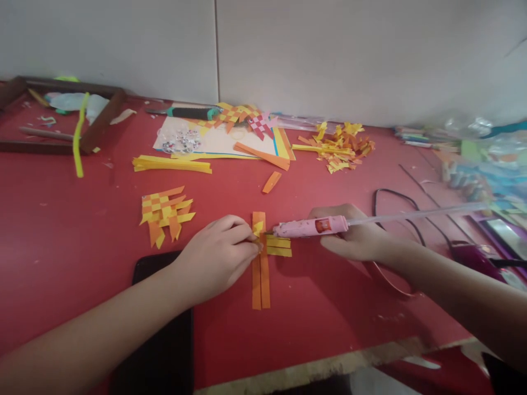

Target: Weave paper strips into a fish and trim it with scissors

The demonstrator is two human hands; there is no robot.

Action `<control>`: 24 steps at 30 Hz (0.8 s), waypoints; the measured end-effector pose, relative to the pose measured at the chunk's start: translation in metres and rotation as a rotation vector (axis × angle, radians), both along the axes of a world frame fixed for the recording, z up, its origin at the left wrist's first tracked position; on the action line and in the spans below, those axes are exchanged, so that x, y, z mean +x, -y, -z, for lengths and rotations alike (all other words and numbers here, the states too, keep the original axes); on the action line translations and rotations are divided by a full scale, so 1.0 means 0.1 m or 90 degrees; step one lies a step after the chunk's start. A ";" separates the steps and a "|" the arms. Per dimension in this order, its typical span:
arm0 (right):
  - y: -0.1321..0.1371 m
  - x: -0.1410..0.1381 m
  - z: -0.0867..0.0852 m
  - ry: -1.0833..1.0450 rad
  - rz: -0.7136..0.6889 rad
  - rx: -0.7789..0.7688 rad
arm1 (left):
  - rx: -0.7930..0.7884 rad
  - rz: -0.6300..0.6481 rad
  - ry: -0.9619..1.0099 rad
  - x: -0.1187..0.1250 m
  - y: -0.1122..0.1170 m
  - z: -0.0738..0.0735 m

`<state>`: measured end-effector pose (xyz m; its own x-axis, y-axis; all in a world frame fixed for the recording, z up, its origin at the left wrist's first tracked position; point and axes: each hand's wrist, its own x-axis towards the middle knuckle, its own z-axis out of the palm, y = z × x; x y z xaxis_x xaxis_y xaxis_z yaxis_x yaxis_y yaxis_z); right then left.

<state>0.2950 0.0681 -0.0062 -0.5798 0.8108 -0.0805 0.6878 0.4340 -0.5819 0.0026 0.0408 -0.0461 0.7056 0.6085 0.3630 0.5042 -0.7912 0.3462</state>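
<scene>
My right hand grips a pink hot glue gun, a long clear glue stick running out of its back end. The gun's nozzle points left, at the crossing of orange paper strips and yellow paper strips on the red table. From the left side, my left hand pinches a folded-up end of a yellow strip close to the nozzle. Its fingertips partly cover the crossing. A finished-looking woven paper fish in orange and yellow lies to the left of the strips.
A black phone-like slab lies under my left forearm. Behind are yellow strips, a heap of paper scraps, a bag of googly eyes, a cutter and a wooden frame. A dark cable loops at right.
</scene>
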 end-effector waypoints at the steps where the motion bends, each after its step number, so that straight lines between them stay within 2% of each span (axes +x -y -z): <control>1: 0.00 0.00 0.01 -0.001 -0.003 0.000 | -0.003 0.001 0.000 0.00 0.00 0.00; 11: -0.02 -0.05 -0.01 -0.037 -0.046 0.016 | -0.021 0.003 0.007 0.00 0.00 -0.02; 24: -0.03 -0.04 0.02 -0.036 -0.036 0.021 | -0.023 0.004 0.021 0.01 0.00 -0.01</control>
<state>0.2912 0.0712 -0.0086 -0.6270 0.7788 -0.0210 0.6287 0.4899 -0.6039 0.0034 0.0412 -0.0450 0.6975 0.6170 0.3644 0.4871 -0.7812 0.3904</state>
